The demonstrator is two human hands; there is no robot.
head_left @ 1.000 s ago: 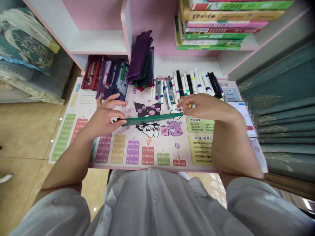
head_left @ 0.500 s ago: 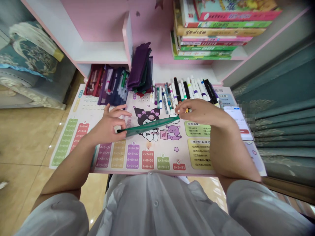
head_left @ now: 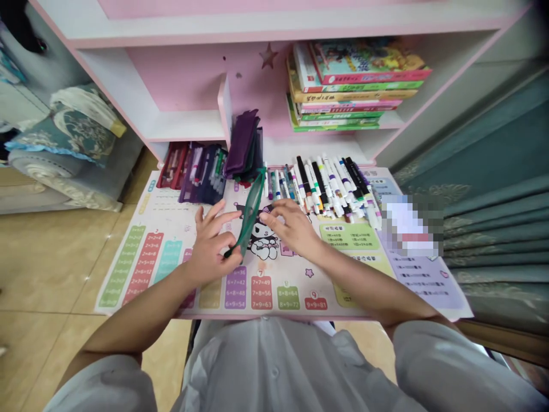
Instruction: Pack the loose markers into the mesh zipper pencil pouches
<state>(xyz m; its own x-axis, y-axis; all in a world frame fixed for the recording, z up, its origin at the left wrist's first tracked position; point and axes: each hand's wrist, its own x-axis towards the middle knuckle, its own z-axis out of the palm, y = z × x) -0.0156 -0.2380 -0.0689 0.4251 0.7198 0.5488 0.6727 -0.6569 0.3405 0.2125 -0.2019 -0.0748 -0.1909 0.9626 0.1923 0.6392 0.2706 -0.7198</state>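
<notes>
Fingers (head_left: 231,256) of left hand (head_left: 210,249) grip flat green pouch (head_left: 250,209); right hand (head_left: 291,226) open beside it; markers (head_left: 326,191) lie loose outside.

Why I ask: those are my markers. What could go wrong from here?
The slim green mesh pouch, apparently held only at its lower end by the left hand, could tip into the loose felt-tip markers. The right hand sits close beside them, so a careless move might scatter them across the printed times-table desk mat.
</notes>
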